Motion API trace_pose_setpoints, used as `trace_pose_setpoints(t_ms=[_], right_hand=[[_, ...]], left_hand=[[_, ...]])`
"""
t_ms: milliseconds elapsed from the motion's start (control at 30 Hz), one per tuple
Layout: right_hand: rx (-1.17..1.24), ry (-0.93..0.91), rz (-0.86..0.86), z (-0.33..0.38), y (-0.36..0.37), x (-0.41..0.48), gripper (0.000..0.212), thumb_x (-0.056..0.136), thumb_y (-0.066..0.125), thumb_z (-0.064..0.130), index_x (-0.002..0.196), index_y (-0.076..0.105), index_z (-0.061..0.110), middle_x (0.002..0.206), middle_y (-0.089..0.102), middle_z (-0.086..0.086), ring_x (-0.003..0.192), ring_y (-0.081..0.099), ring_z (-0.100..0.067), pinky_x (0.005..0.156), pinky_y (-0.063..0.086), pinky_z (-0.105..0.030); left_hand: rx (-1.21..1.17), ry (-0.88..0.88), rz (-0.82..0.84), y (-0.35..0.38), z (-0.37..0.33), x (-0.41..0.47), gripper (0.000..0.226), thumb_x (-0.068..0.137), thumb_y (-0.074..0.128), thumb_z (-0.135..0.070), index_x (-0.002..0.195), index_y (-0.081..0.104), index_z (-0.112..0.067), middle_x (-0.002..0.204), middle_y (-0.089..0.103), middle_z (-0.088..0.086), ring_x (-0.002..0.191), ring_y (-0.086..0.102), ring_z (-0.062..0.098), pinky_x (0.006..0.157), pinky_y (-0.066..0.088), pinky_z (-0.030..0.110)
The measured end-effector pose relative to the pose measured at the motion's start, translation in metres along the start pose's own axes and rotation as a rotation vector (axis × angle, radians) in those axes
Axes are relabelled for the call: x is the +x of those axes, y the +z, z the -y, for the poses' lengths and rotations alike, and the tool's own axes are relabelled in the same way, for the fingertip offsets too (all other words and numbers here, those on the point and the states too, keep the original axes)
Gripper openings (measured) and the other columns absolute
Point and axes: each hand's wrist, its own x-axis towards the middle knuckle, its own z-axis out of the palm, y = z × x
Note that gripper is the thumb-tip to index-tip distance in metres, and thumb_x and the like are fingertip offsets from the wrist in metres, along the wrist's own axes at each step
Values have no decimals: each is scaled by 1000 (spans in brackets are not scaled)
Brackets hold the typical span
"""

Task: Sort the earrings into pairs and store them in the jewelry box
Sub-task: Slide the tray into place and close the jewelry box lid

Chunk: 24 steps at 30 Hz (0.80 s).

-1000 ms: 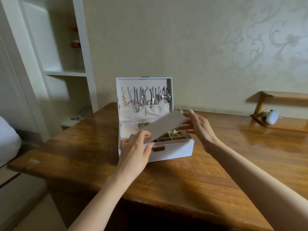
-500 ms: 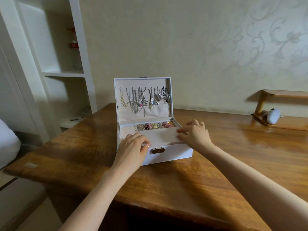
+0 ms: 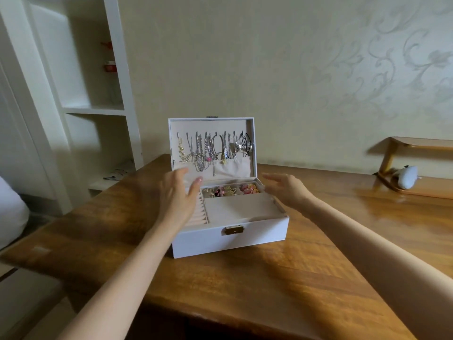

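Observation:
A white jewelry box [image 3: 257, 238] with a gold clasp stands open on the wooden table [image 3: 282, 285]. Its upright lid [image 3: 210, 123] holds several hanging necklaces. Pink and gold earrings [image 3: 231, 190] fill the rear compartments of the tray. A beige cover panel [image 3: 240, 207] lies flat over the front part. My left hand [image 3: 179, 195] hovers over the box's left side with fingers straight, holding nothing. My right hand [image 3: 285, 187] hovers at the box's right rear corner, fingers loosely spread, also holding nothing.
A white shelf unit [image 3: 98, 109] stands at the left behind the table. At the far right a low wooden stand [image 3: 402, 143] rises from the table, with a small white object [image 3: 407, 176] beneath it. The table's left edge is close to the box.
Both hands laid the beige panel down flat on the tray, then let go of it. They have since lifted and moved apart toward the box's sides.

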Motion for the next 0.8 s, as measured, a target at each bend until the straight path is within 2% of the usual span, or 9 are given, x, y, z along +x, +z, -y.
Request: trace_pose_setpoints(t_ms=[100,200,300,333,467,600,700,733,800], right_hand=[[256,-24,32,15,-5,18,51,97,45,37,139,42,10,145,43,-9,131,43,-24,107,35,-38],[501,16,66,33,-8,45,60,99,28,46,146,28,9,153,27,-11,140,29,-27,111,26,-42],[619,95,71,44,-8,75,71,94,17,60,150,15,16,158,14,-10,144,18,-30,116,13,-53],[665,120,73,44,-7,84,75,92,16,65,150,14,17,158,14,-11,144,18,-30,115,13,-57],[808,143,61,40,-12,91,82,89,11,70,151,9,15,152,29,-13,139,31,-31,112,19,-60],[910,111,-9,28,-19,74,80,90,14,69,147,26,14,143,45,-11,127,45,-31,102,34,-53],[906,25,-72,22,-15,50,69,94,16,62,132,50,15,121,60,-7,99,59,-22,84,46,-38],[915,11,-88,19,-13,40,64,95,18,60,125,56,17,111,62,-5,88,59,-17,77,45,-33],[963,38,-104,10,-7,23,56,94,25,60,105,62,19,90,62,-1,72,54,-10,71,39,-27]], left_hand=[[-139,-188,-63,-5,5,41,61,97,39,-40,144,23,-6,150,22,11,140,18,25,113,18,38],[-312,-384,-10,-8,6,81,76,94,26,-59,150,6,-12,158,5,7,145,7,24,118,10,44],[-509,-496,162,-7,17,113,111,60,21,-94,149,13,-29,158,10,-2,145,12,20,117,10,46],[-547,-493,202,-4,23,119,112,55,17,-96,148,17,-33,157,14,-2,144,15,20,117,11,47],[-639,-394,214,-18,-2,98,72,91,4,-65,149,19,-25,155,20,1,143,19,19,118,12,41],[-718,-306,177,-31,-20,66,67,96,2,-54,146,27,-17,151,32,5,139,29,19,107,24,27],[-768,-277,149,-35,-22,38,68,94,3,-58,145,28,-20,149,35,2,136,34,15,103,28,26],[-773,-278,142,-34,-20,30,68,94,4,-59,145,30,-22,145,40,-1,130,39,11,101,31,26],[-779,-311,112,-32,-12,10,66,93,7,-61,139,38,-25,127,53,-8,112,50,3,87,40,19]])
